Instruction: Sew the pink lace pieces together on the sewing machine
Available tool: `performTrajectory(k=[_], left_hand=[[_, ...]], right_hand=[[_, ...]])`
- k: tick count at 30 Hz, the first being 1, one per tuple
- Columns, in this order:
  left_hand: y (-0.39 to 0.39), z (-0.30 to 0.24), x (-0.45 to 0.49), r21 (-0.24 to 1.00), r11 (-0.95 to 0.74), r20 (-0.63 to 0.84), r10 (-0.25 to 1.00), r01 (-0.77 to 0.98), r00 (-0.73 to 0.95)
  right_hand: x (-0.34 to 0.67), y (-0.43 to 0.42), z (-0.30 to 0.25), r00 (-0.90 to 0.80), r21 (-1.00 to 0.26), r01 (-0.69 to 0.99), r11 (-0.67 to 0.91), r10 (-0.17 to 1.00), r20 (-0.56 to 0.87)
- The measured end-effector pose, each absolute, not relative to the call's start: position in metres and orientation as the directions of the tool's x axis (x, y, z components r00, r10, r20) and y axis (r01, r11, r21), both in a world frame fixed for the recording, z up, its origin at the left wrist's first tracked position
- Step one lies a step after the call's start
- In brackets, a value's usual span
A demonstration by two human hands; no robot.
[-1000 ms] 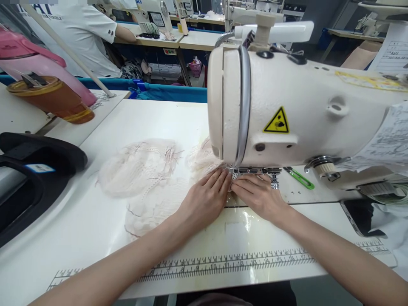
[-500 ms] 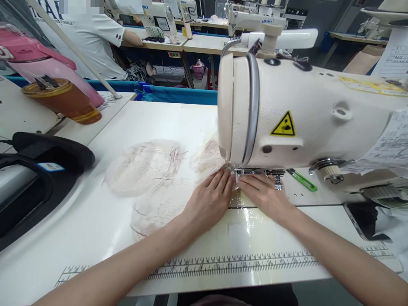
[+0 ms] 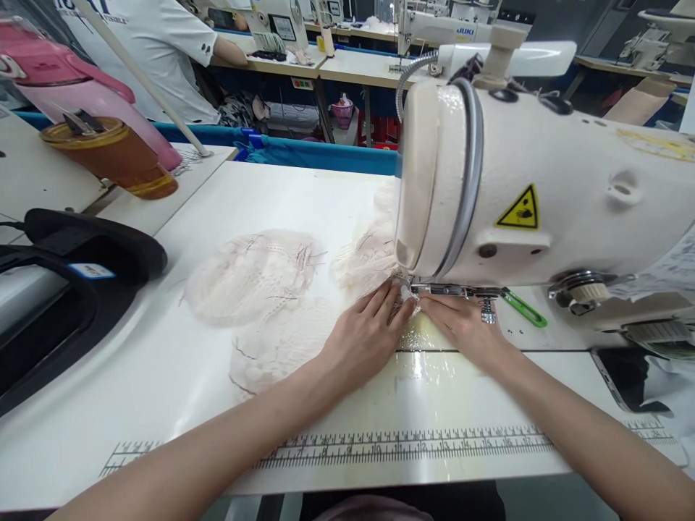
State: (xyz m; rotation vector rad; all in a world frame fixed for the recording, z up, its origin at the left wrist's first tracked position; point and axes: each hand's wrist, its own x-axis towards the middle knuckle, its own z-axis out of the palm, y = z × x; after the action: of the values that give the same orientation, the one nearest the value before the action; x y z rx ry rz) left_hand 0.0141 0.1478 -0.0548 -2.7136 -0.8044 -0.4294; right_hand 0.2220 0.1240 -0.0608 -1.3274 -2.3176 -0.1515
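Pale pink lace fabric [image 3: 260, 289] lies spread over the white table [image 3: 271, 202], running under the head of a cream sewing machine [image 3: 543, 195]. My left hand [image 3: 366, 333] lies flat on the lace just left of the presser foot [image 3: 418, 289], fingers stretched out together and pressing the cloth down. My right hand [image 3: 464, 325] rests flat on the machine bed right under the foot, its fingertips meeting the left hand's at the needle. Neither hand grips anything.
A black moulded tray [image 3: 70, 289] sits at the left edge. A brown cup [image 3: 116, 159] and a pink bottle [image 3: 81, 94] stand at the back left. Green tweezers [image 3: 524, 307] lie under the machine arm, a phone [image 3: 624, 376] at right. Another person in white sits at the far bench.
The view has shifted left, so the machine sits further right in frame. Both hands stay flat at the presser foot, and a little more lace shows behind the needle.
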Motion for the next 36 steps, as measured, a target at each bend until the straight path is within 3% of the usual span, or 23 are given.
performTrajectory(k=[7,11,15,21,24,31,36], left_hand=[[0.149,-0.055,0.015,-0.157,-0.796,0.381,0.498,0.585,0.779],[0.147,-0.055,0.014,-0.218,-0.828,0.395,0.408,0.516,0.823],[0.145,-0.058,0.012,-0.189,-0.863,0.367,0.381,0.469,0.849],[0.147,-0.059,0.010,-0.195,-0.840,0.380,0.411,0.506,0.829],[0.148,-0.057,0.011,-0.227,-0.825,0.402,0.405,0.518,0.821],[0.150,-0.055,0.014,-0.197,-0.805,0.430,0.443,0.560,0.787],[0.150,-0.055,0.015,-0.176,-0.797,0.429,0.467,0.578,0.773]], right_hand=[[0.220,0.126,-0.060,-0.408,-0.137,0.841,0.523,0.780,0.474],[0.218,0.120,-0.062,-0.384,-0.019,0.888,0.460,0.762,0.522],[0.216,0.110,-0.061,-0.359,0.054,0.916,0.399,0.751,0.555],[0.216,0.109,-0.061,-0.343,-0.166,0.879,0.447,0.835,0.430],[0.215,0.109,-0.062,-0.342,-0.213,0.871,0.442,0.859,0.381],[0.210,0.109,-0.062,-0.316,-0.196,0.896,0.399,0.881,0.353],[0.208,0.110,-0.062,-0.329,-0.085,0.918,0.387,0.865,0.379]])
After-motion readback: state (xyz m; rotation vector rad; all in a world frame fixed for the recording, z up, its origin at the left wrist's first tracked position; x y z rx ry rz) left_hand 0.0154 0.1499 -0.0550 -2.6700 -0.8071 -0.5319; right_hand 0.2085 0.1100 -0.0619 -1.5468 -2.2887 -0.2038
